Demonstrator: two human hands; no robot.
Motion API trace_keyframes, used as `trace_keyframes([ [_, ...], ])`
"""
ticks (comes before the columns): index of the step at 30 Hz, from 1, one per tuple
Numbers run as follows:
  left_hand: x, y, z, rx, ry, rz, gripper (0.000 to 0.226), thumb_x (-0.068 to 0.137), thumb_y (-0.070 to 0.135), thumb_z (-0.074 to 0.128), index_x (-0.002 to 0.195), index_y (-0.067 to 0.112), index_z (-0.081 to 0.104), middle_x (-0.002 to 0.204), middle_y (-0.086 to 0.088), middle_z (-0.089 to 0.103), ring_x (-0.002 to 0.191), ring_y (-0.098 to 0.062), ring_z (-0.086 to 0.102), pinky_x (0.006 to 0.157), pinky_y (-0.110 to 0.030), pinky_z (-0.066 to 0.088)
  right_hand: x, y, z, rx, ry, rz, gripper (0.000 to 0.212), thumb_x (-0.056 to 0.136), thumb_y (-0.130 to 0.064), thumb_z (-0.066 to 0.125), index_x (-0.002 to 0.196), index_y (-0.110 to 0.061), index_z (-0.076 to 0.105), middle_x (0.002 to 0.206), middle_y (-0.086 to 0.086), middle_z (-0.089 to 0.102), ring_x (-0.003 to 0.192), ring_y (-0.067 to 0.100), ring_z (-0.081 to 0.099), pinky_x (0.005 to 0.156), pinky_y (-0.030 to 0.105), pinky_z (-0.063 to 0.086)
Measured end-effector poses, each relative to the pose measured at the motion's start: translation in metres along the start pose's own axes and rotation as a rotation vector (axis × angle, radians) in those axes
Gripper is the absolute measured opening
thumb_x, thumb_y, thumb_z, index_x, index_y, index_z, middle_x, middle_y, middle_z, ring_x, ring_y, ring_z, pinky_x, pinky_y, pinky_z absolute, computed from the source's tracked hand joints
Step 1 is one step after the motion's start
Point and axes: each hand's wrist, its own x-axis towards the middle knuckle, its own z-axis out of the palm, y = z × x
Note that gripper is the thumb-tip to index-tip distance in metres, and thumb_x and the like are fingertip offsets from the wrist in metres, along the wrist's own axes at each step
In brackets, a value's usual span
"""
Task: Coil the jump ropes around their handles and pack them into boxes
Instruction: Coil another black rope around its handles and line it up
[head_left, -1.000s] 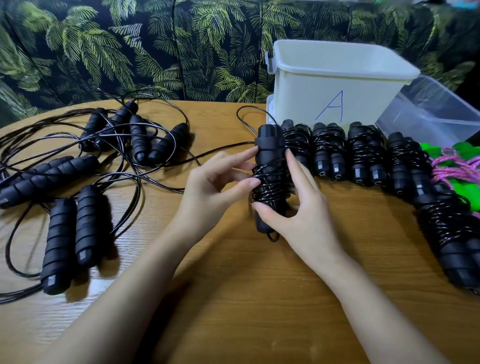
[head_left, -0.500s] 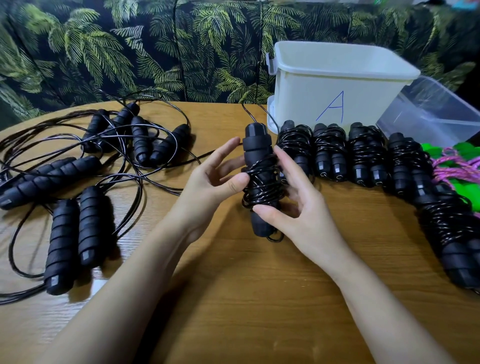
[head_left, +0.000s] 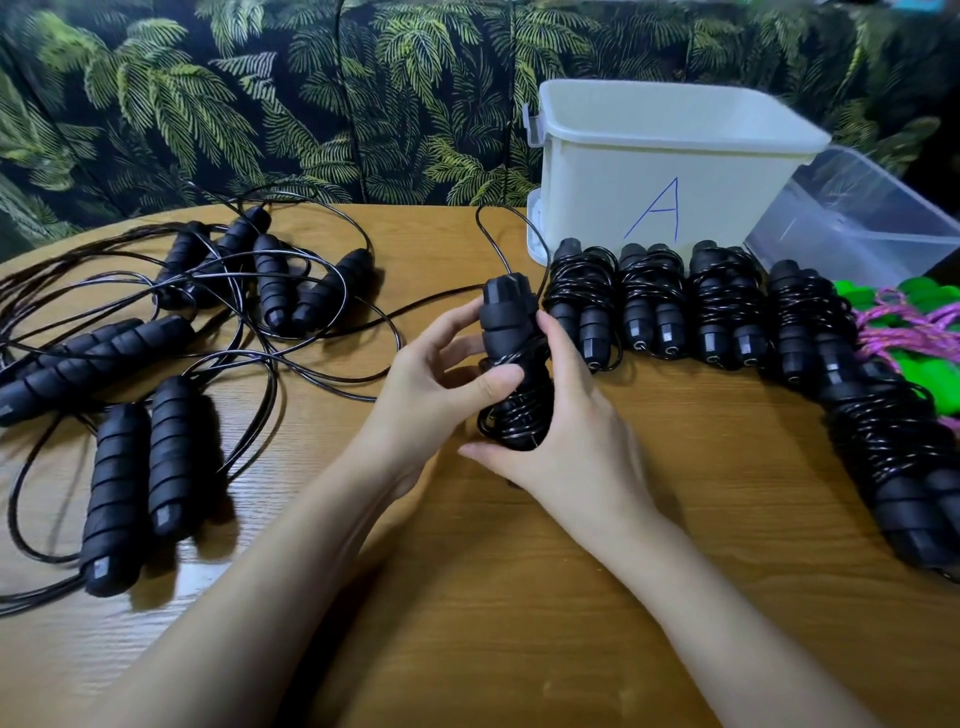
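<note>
Both hands gripped the part-coiled jump rope (head_left: 511, 332) at frame centre: left hand (head_left: 441, 374) pinning the cord (head_left: 519, 413) with its thumb, right hand (head_left: 576, 431) curled round the lower end. It had tilted away from the finished row (head_left: 649, 301) since a second before, so winding seemed nearly done.

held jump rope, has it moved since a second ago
Yes. The held jump rope has shifted left and a little toward the person, away from the white box marked A.

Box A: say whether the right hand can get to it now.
Probably, but not freely: the right hand grips the half-coiled rope, and coiled ropes lie before the box.
</note>
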Motion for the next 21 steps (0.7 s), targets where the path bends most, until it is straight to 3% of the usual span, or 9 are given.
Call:
trace_keyframes([
  [3,0.000,0.000,-0.001,0.027,-0.002,0.027,0.068,0.075,0.013,0.075,0.139,0.013,0.051,0.114,-0.004,0.072,0.103,-0.011,0.068,0.083,-0.025,0.054,0.001,0.004,0.005,0.009,0.053,-0.045,0.109,0.073,-0.047,0.081,0.156,-0.036,0.010,0.154,-0.014,0.039,0.120,0.023,0.058,0.085,0.039,0.051],
  [6,0.001,0.004,-0.003,0.031,-0.019,0.068,0.065,0.077,0.010,0.072,0.138,0.014,0.051,0.109,0.004,0.073,0.100,-0.006,0.067,0.081,-0.023,0.053,0.001,0.010,0.006,0.084,0.113,-0.119,0.104,0.076,-0.041,0.079,0.156,-0.038,0.014,0.156,-0.016,0.036,0.120,0.017,0.053,0.084,0.044,0.054],
  [9,0.001,0.008,-0.006,0.030,-0.046,0.106,0.060,0.080,0.007,0.067,0.136,0.020,0.050,0.107,0.008,0.073,0.098,-0.006,0.067,0.081,-0.023,0.053,0.003,0.015,0.004,0.214,0.138,-0.176,0.097,0.077,-0.038,0.077,0.155,-0.042,0.019,0.156,-0.018,0.036,0.127,0.010,0.049,0.093,0.042,0.052],
  [12,0.002,0.009,-0.010,0.063,-0.059,0.143,0.058,0.082,0.007,0.068,0.134,0.027,0.050,0.109,0.010,0.072,0.099,-0.007,0.066,0.084,-0.026,0.054,0.004,0.017,0.001,0.380,0.112,-0.196,0.090,0.077,-0.033,0.074,0.153,-0.039,0.027,0.152,-0.014,0.044,0.132,0.004,0.048,0.104,0.030,0.045],
  [16,0.002,0.012,-0.013,0.106,-0.053,0.180,0.061,0.076,0.023,0.073,0.133,0.030,0.051,0.120,0.008,0.070,0.103,-0.014,0.065,0.090,-0.031,0.054,0.005,0.018,-0.007,0.604,0.023,-0.181,0.087,0.079,-0.021,0.076,0.151,-0.037,0.030,0.141,-0.013,0.056,0.128,0.006,0.054,0.111,0.035,0.042],
  [21,0.002,0.007,-0.012,0.219,0.000,0.266,0.051,0.083,0.030,0.068,0.132,0.030,0.053,0.120,0.013,0.069,0.102,-0.012,0.067,0.093,-0.036,0.054,0.007,0.019,-0.012,0.654,-0.003,-0.177,0.086,0.080,-0.019,0.076,0.151,-0.034,0.030,0.149,-0.009,0.049,0.139,0.006,0.043,0.118,0.042,0.033],
])
